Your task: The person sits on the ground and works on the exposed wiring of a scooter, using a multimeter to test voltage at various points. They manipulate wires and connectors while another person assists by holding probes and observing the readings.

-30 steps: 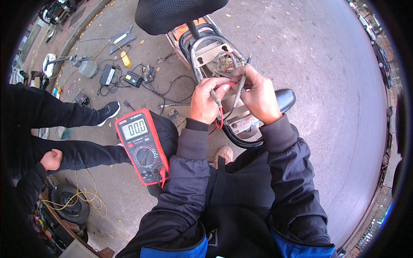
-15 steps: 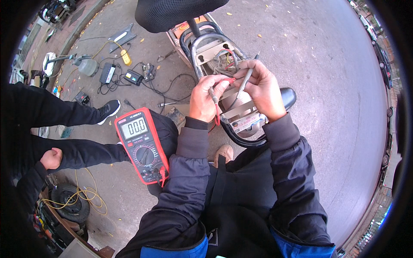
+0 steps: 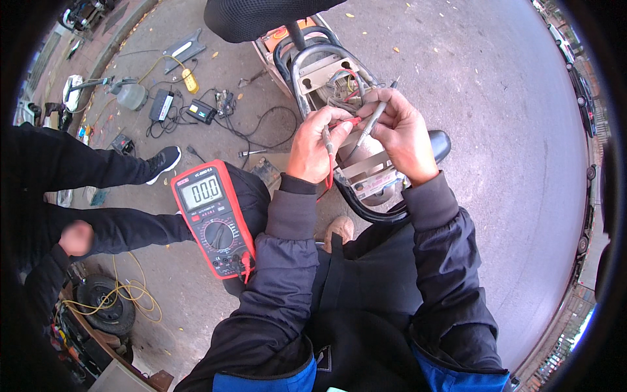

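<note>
Both my hands meet over the rear frame (image 3: pixel 298 77) of a two-wheeler with its wires exposed. My left hand (image 3: pixel 311 149) is closed on a test probe (image 3: pixel 328 138) with a red lead. A small red piece (image 3: pixel 353 121) sticks out from its fingertips; I cannot tell whether it is a clip or a connector. Pinched in my right hand (image 3: pixel 403 137) is a grey test probe (image 3: pixel 373 119), slanting with its dark tip up and to the right. Beside my left forearm, a red-rimmed multimeter (image 3: pixel 217 220) rests on my leg, its screen showing zeros and a red plug in its lower socket.
A black saddle (image 3: pixel 268 19) stands above the frame; loose wires (image 3: pixel 343 95) lie inside it. On the left pavement are a black charger (image 3: pixel 161 106), a yellow socket block (image 3: pixel 190 81) and a spray bottle (image 3: pixel 132 96). A person's shoe (image 3: pixel 164 163) and a tyre (image 3: pixel 106 306) are nearby.
Very little differs. My hands keep the same grip, and the probe in my right hand has shifted slightly. The multimeter still shows zeros.
</note>
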`<state>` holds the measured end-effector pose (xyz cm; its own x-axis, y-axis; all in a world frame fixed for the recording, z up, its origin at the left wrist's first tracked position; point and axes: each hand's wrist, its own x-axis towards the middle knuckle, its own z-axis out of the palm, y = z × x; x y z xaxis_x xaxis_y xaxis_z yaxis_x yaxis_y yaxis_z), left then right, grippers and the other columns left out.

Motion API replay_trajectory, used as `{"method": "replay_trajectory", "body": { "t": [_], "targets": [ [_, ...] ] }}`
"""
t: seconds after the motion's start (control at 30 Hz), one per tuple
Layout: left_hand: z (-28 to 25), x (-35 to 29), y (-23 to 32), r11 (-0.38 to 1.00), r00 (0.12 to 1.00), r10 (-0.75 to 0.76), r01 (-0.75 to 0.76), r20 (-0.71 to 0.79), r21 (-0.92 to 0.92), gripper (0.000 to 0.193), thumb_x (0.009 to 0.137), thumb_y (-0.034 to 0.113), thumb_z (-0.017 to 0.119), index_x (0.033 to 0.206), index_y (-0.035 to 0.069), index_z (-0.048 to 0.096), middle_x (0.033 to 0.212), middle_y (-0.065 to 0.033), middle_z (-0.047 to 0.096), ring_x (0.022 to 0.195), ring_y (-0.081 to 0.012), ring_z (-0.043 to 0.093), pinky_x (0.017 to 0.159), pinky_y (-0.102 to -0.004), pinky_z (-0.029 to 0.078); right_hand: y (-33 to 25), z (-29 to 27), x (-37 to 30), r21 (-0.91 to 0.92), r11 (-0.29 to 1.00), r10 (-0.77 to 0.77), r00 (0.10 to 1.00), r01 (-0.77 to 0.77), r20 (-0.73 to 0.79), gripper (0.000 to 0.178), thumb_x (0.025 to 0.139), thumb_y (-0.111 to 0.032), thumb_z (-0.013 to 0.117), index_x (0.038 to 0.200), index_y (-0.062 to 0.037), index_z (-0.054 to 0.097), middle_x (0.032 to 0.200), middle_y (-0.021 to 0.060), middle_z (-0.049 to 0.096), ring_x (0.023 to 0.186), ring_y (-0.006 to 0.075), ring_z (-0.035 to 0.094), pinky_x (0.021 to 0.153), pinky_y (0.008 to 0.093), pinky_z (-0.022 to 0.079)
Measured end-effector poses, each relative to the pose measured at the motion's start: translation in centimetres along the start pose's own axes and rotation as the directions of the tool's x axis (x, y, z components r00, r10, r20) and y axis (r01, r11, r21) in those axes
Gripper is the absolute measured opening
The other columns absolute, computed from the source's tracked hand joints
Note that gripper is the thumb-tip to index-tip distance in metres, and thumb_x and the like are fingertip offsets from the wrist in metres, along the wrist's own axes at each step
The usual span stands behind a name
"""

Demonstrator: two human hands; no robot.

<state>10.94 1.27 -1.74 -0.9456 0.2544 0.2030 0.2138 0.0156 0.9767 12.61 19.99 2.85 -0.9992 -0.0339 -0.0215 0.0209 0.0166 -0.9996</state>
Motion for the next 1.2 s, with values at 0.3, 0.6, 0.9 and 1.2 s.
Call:
{"method": "replay_trajectory", "body": {
  "t": [0.3, 0.6, 0.9, 1.2],
  "targets": [
    [0.9, 0.5, 0.1, 0.998, 0.996, -0.063, 0.064, -0.057, 0.023, 0.012, 0.095, 0.012, 0.066, 0.1, 0.0, 0.068, 0.091, -0.0085, 0.07, 0.085, -0.0185, 0.064, 0.08, -0.0337, 0.051, 0.1, 0.3, -0.1, -0.154, 0.983, -0.1, 0.995, 0.101, 0.019, 0.04, 0.087, 0.017, 0.065, 0.123, -0.0016, 0.063, 0.103, 0.0047, 0.072, 0.099, 0.011, 0.069, 0.092, 0.0285, 0.058],
    [0.8, 0.7, 0.0, 0.996, 0.996, -0.083, 0.084, -0.04, 0.003, 0.012, 0.092, 0.011, 0.07, 0.098, 0.001, 0.068, 0.091, -0.0117, 0.072, 0.087, -0.0234, 0.067, 0.081, -0.0377, 0.052, 0.2, 0.4, -0.2, -0.186, 0.979, -0.087, 0.996, 0.087, 0.006, 0.037, 0.085, 0.015, 0.064, 0.119, -0.0013, 0.065, 0.1, 0.0063, 0.074, 0.097, 0.0133, 0.072, 0.09, 0.0303, 0.059],
    [0.8, 1.0, -0.2, 0.994, 0.993, -0.114, 0.113, -0.017, -0.008, 0.012, 0.096, 0.01, 0.066, 0.1, 0.0, 0.067, 0.093, -0.007, 0.073, 0.089, -0.014, 0.066, 0.084, -0.0313, 0.053, -0.3, 0.5, -0.4, -0.262, 0.954, -0.146, 0.989, 0.142, 0.006, 0.039, 0.085, 0.016, 0.064, 0.12, -0.0018, 0.064, 0.102, 0.007, 0.074, 0.098, 0.0144, 0.073, 0.09, 0.0309, 0.059],
    [0.3, 1.2, -0.4, 0.97, 0.985, -0.17, 0.164, -0.017, -0.18, 0.009, 0.094, 0.01, 0.067, 0.094, 0.001, 0.065, 0.091, -0.0049, 0.071, 0.084, -0.0098, 0.06, 0.078, -0.0266, 0.048, -0.2, 0.6, -0.2, 0.023, 0.999, -0.033, 0.999, 0.033, 0.007, 0.046, 0.087, 0.019, 0.065, 0.128, -0.0005, 0.059, 0.109, 0.0083, 0.07, 0.103, 0.0151, 0.071, 0.094, 0.0302, 0.059]
  ]
}}
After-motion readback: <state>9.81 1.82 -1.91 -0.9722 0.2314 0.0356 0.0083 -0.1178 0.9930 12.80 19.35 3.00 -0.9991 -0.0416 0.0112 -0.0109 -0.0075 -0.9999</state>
